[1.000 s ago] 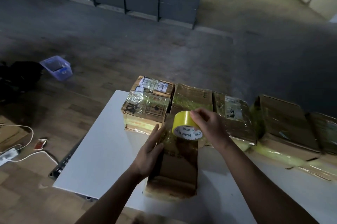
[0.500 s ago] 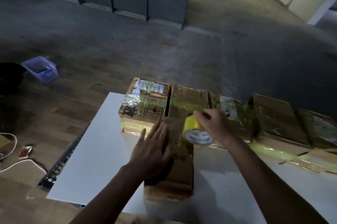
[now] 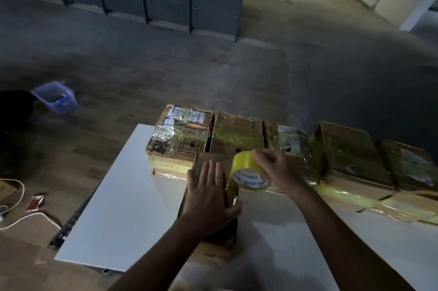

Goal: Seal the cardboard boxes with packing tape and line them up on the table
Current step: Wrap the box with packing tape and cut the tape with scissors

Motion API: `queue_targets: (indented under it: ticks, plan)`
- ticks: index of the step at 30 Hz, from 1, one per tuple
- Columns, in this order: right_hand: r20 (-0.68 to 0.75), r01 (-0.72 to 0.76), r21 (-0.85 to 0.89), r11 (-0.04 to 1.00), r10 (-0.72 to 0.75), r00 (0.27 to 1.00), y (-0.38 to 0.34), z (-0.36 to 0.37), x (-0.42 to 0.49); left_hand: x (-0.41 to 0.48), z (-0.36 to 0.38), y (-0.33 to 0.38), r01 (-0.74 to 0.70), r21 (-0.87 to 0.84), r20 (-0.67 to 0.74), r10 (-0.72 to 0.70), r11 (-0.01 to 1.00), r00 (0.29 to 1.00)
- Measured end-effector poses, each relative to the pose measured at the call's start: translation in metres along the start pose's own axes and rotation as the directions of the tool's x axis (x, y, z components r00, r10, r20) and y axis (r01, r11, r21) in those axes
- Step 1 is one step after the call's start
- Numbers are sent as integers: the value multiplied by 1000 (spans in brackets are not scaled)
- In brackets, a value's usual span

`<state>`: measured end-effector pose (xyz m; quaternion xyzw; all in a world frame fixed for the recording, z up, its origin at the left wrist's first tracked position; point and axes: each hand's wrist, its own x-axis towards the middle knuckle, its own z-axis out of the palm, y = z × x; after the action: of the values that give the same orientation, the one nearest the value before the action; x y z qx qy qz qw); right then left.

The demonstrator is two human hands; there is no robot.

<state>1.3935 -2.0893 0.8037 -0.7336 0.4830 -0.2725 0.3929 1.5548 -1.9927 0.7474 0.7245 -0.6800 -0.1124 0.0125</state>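
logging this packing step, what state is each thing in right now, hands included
left hand, flat, pressing the near box
right hand, gripping the tape roll
tape roll, held at the near box's right side
near box, closed, in front of the row, not in line
row of boxes, taped, side by side along the far edge of the table
blue basket, on the floor, open-topped

The left hand [image 3: 211, 198] lies palm down and flat on top of the box [image 3: 218, 252]. Its fingers are straight, close together and point away from the body, and the thumb is spread toward the right hand. The left forearm reaches in from the lower left.

The right hand [image 3: 278, 170] sits just ahead of the left thumb, near it but not touching. Its fingers curl over the top of the tape roll [image 3: 246, 170] and grip it. The right forearm stretches in from the lower right, with the wrist nearly straight.
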Motion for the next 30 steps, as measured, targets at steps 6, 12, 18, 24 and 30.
queue_targets:
  ticks: [6, 12, 18, 24, 30]
  plan:
    - [-8, -23, -30, 999, 23, 1000, 26, -6, -2, 0, -1, 1, -3, 28, 12, 3, 1000, 1000]
    - [-16, -54, -352, 934, 52, 999, 67, -11, -9, -2, -3, 1, -2, 37, 21, 1, 999, 1000]
    - [46, -146, -431, 891, 183, 982, 81, 21, -13, 6, -16, 25, 159, 18, 180, -160, 987, 971]
    - [85, -178, -373, 911, 224, 971, 81, 33, -15, 4, -19, 31, 209, 12, 139, -208, 978, 968]
    - [51, -62, -288, 956, 80, 995, 72, 31, -18, -16, -16, 15, 209, -191, 7, -211, 959, 977]
